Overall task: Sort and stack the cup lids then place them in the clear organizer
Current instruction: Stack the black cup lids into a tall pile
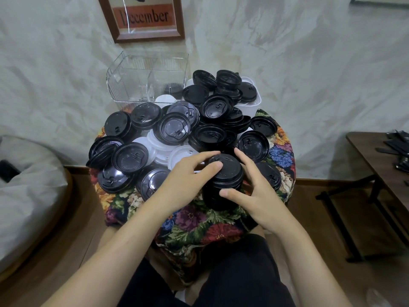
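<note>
A pale marbled wall (287, 63) and a wooden floor (309, 218) frame the room, with a grey beanbag (26, 185) on the left and a dark side table (380, 160) on the right. In the middle stands a small table under a floral cloth (199, 227). At its far edge sit the clear organizer (124, 85), holding a few black lids, and a white tub (254, 103). Loose black lids (130, 159) and white lids (179, 156) cover the cloth. At the near edge stands a stack of black lids (223, 180). The left hand (186, 180) clasps its top with forefinger and thumb. The right hand (259, 196) curls round its side.
</note>
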The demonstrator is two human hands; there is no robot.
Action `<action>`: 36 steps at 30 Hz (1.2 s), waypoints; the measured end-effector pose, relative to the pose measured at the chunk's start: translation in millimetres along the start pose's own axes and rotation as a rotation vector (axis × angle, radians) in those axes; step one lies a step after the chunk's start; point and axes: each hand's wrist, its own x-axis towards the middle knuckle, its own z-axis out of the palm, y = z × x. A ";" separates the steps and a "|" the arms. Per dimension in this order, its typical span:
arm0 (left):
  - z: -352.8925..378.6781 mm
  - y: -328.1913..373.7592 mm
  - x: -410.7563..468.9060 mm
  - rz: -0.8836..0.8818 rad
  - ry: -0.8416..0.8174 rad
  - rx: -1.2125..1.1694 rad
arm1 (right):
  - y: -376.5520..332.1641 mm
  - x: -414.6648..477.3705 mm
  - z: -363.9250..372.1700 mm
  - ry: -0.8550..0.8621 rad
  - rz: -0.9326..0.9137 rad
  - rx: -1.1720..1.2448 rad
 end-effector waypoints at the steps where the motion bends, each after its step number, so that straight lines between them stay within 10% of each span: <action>1: 0.8 -0.2 0.3 0.001 0.000 0.000 | 0.0 0.3 -1.0 -0.011 -0.001 -0.003; 36: -3.0 -25.5 -20.2 0.065 -0.128 0.020 | -6.0 1.1 -2.3 0.012 -0.002 -0.014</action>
